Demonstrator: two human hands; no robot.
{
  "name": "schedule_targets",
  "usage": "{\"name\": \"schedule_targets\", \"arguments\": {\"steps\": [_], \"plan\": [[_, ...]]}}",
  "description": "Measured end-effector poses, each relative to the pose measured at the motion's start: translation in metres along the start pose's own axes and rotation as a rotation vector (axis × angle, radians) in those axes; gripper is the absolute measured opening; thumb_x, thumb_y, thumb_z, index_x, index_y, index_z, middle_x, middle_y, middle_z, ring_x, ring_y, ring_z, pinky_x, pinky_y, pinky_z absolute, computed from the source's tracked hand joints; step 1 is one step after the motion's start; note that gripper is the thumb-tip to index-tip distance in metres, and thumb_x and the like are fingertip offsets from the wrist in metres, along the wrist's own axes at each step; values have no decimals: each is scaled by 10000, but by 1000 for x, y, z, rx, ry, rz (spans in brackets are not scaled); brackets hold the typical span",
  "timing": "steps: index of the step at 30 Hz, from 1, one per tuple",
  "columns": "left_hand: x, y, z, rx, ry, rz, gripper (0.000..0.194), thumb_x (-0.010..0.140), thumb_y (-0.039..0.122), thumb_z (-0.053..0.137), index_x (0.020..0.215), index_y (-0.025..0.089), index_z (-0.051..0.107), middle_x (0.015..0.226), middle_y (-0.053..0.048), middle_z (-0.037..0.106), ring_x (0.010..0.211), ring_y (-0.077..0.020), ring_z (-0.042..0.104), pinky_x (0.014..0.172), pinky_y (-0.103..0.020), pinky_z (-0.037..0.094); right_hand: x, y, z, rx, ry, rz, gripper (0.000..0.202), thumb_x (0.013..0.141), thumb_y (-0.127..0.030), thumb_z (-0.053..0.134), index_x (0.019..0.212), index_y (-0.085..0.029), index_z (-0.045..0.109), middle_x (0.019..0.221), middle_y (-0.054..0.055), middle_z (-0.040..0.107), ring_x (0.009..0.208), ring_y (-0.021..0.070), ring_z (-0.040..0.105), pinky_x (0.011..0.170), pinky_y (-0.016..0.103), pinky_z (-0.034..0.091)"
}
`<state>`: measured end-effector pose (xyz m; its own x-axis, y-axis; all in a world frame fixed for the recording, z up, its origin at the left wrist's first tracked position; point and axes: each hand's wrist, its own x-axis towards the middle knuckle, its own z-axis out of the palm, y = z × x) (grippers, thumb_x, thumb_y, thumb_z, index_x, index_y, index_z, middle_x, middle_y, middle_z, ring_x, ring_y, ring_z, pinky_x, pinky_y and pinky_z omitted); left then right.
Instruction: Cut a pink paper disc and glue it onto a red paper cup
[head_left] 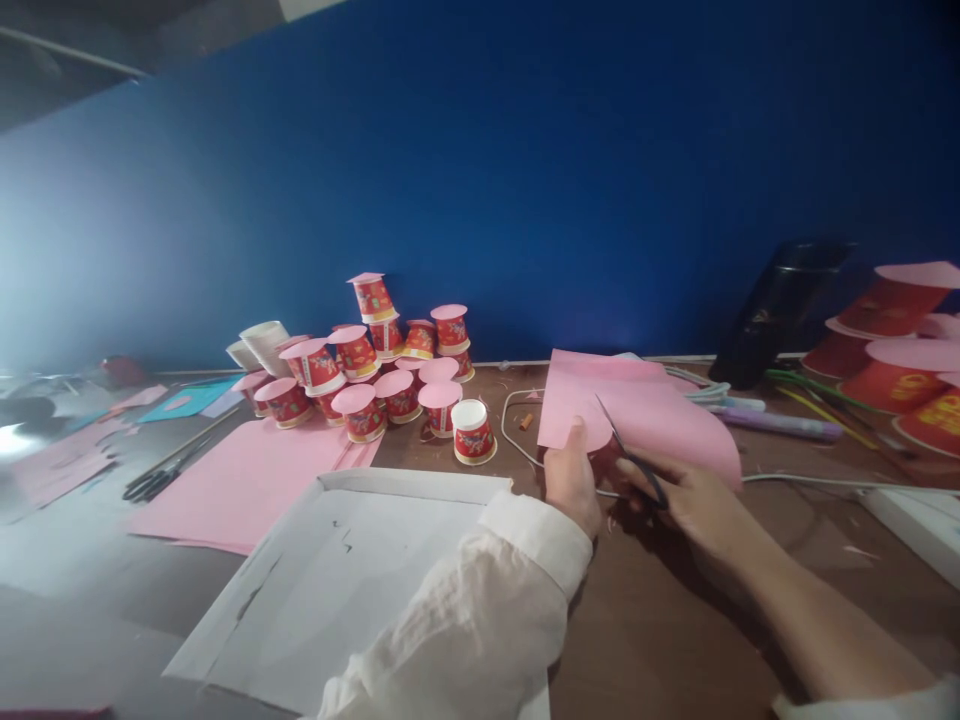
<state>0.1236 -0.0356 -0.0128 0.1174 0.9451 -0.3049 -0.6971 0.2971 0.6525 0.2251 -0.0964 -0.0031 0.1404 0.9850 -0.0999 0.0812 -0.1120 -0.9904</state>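
Note:
A sheet of pink paper (660, 410) is held up over the brown table, its right side curling down. My left hand (571, 478) pinches the sheet's lower left edge, thumb on top. In my right hand (671, 490) are dark-handled scissors (646, 474), fingers around the handles. The scissor blades point up and to the left and lie at a cut in the paper, beside a rounded pink part near my left thumb. A red paper cup with a white end up (473, 434) stands to the left of my left hand.
Red cups topped with pink paper (358, 412) are grouped and partly stacked at centre left. Pink sheets (225, 485) and a white box lid (352, 560) lie left. A cable (810, 482), black bottle (776, 310), pens (780, 422) and more red cups (889, 385) are right. A blue partition (525, 180) stands behind.

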Motion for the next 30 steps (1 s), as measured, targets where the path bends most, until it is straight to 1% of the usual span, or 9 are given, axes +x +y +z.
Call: {"name": "schedule_targets", "arguments": {"steps": [3, 6, 11, 15, 20, 23, 27, 28, 30], "plan": [[3, -1, -1, 31, 67, -1, 230, 913, 360, 639, 968, 143, 694, 722, -51, 685, 573, -183, 643, 535, -282, 511, 6, 3, -6, 5, -80, 103, 673, 701, -628, 863, 1206, -194, 763, 663, 8, 668, 552, 193, 646, 463, 273, 468], [4, -1, -2, 4, 43, 20, 205, 919, 334, 624, 953, 144, 691, 731, -57, 685, 611, -178, 654, 539, -264, 496, 9, 5, -9, 46, -83, 110, 697, 701, -600, 876, 1262, -212, 735, 723, 11, 686, 584, 199, 663, 487, 287, 497], [5, 0, -2, -6, 30, 13, 220, 855, 365, 672, 882, 147, 669, 724, -67, 685, 568, -181, 631, 546, -290, 512, 8, 4, -11, 31, -80, 115, 694, 719, -578, 872, 1284, -204, 720, 691, 12, 679, 599, 224, 686, 481, 297, 492], [1, 4, 0, 14, 21, 12, 198, 834, 369, 667, 800, 175, 649, 688, -72, 671, 594, -198, 645, 582, -309, 544, 4, 1, -12, 63, -70, 149, 679, 743, -559, 859, 1293, -199, 692, 632, -7, 649, 569, 235, 695, 445, 283, 455], [-2, 7, 2, 21, -8, 10, 171, 830, 356, 642, 761, 199, 643, 663, -76, 658, 656, -239, 689, 671, -365, 598, -4, -5, -5, 130, -19, 140, 656, 728, -604, 846, 1226, -199, 713, 604, -28, 602, 509, 204, 645, 418, 280, 430], [-1, 6, 1, 28, -9, -23, 198, 832, 368, 634, 758, 187, 661, 687, -94, 672, 688, -267, 709, 713, -407, 614, -7, -9, -3, 107, 13, 138, 659, 707, -630, 850, 1187, -193, 734, 595, -25, 603, 463, 169, 588, 400, 272, 412], [-1, 6, 1, 31, -27, -31, 224, 842, 361, 612, 763, 164, 685, 696, -104, 682, 648, -258, 707, 719, -415, 626, -6, -13, -6, 95, 7, 143, 664, 678, -632, 867, 1166, -197, 751, 578, -25, 599, 468, 183, 603, 399, 275, 423], [-1, 6, 1, 28, -26, -28, 215, 844, 350, 609, 771, 164, 688, 690, -101, 685, 635, -253, 705, 718, -410, 627, -6, -13, -8, 77, -1, 146, 652, 662, -630, 876, 1136, -197, 761, 576, -22, 604, 472, 189, 609, 403, 280, 434], [-1, 7, 2, 10, -14, -15, 187, 847, 322, 606, 795, 164, 692, 685, -97, 696, 625, -248, 706, 719, -400, 628, -5, -14, -11, 23, -8, 143, 594, 626, -633, 896, 1005, -190, 782, 570, -10, 614, 474, 189, 607, 417, 289, 461]]}}
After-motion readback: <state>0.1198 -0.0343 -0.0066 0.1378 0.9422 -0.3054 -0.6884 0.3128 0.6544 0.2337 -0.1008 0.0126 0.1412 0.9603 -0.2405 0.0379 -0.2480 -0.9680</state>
